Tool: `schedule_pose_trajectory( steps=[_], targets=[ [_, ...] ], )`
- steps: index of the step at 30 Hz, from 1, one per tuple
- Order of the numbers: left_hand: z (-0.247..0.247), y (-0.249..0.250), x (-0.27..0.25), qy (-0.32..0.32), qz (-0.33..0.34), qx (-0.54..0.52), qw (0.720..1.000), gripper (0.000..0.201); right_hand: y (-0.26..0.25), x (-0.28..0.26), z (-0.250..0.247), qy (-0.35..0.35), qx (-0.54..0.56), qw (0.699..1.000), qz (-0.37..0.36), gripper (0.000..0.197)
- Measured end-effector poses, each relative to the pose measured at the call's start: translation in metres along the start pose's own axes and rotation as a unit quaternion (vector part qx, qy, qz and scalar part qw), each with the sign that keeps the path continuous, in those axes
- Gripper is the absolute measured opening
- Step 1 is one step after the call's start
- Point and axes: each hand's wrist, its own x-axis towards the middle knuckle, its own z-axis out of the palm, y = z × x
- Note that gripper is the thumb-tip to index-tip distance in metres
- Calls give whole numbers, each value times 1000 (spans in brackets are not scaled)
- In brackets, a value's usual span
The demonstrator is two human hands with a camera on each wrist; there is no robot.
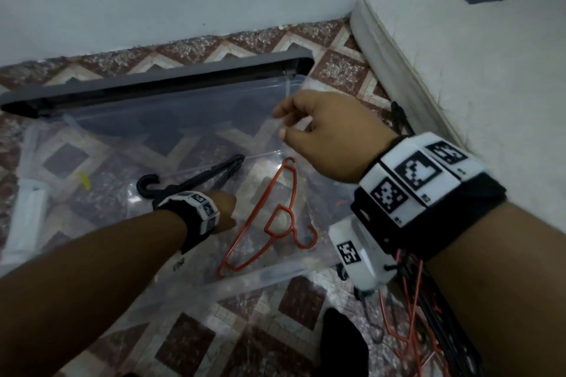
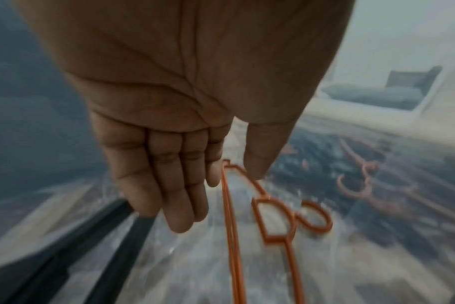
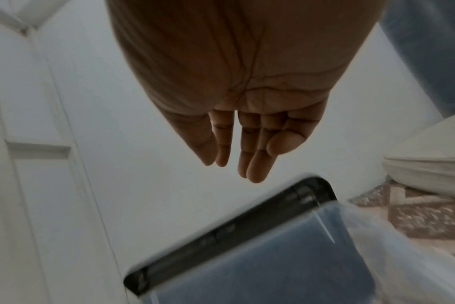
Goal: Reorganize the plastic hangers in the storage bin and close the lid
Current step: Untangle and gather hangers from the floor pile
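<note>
Two hangers lie in the clear storage bin [image 1: 196, 119], which sits on the patterned floor [image 1: 333, 67]: a red hanger [image 1: 269, 217] near the bin's front right, a black hanger [image 1: 196, 180] just left of it. Left hand [image 1: 222, 211] reaches down inside the bin between them, fingers [image 2: 179, 195] straight and released, holding nothing; contact with either hanger unclear. Right hand [image 1: 324, 135] hovers over the bin's right wall, fingers [image 3: 255, 156] loose, grasping nothing. Dark lid [image 1: 159, 82] is off, propped behind the bin against the wall. More red and black hangers [image 1: 422, 315] piled on the floor right of the bin. White mattress [image 1: 474, 55] further right.
</note>
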Motion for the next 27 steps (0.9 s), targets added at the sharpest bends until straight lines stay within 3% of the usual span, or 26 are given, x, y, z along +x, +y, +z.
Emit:
schedule_pose_trajectory(
  steps=[5, 8, 10, 14, 17, 21, 27],
  targets=[
    [-75, 29, -96, 92, -15, 5, 996, 30, -16, -41, -58, 149, 93, 983, -48, 22],
    [-104, 63, -156, 157, 14, 30, 987, 24, -11, -85, -97, 215, 129, 966, -65, 20],
    [-115, 89, -187, 195, 50, 21, 979, 20, 9, -114, -125, 248, 131, 958, -60, 20],
    [-131, 155, -210, 218, 98, 10, 971, 15, 86, -172, -174, 253, 34, 967, 11, 23],
    [-132, 211, -195, 229, 121, 28, 965, 18, 158, -215, -185, 233, -11, 969, 84, 21],
    [-124, 284, -153, 214, 161, 49, 962, 18, 250, -256, -155, 155, -42, 971, 177, 23],
    [-103, 360, -81, 95, 198, 68, 973, 16, 357, -277, -59, -9, -23, 952, 307, 30]
  ],
)
